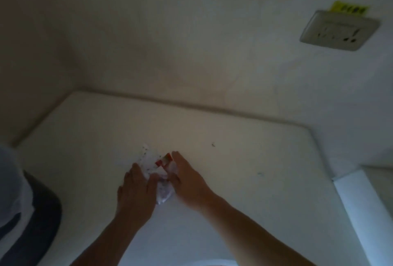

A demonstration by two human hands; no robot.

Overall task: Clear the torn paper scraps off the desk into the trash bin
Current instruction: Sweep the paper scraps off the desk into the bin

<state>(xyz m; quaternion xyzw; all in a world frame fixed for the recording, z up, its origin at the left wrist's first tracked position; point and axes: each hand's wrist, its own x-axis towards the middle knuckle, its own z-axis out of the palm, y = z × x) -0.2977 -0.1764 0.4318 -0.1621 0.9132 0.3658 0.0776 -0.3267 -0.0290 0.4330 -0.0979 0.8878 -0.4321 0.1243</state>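
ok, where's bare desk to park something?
Bare: back strip of the desk along the wall, and right of the right hand apart from small specks. Crowded: centre, both hands around the paper scraps; trash bin at left edge.

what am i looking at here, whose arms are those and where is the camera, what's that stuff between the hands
There is no machine here: the single picture comes from a wide-angle camera worn on a person's head, looking down at their own two bare arms. They reach over a pale, smooth desk top that sits against a wall. The left hand and right hand lie cupped on either side of a small heap of white torn paper scraps with red print, touching it as if gathering it; the picture is too dim to say whether the fingers actually grip it. A couple of tiny dark specks lie apart on the desk. At the left edge is a dark round trash bin with a pale liner. A wall socket is at upper right.
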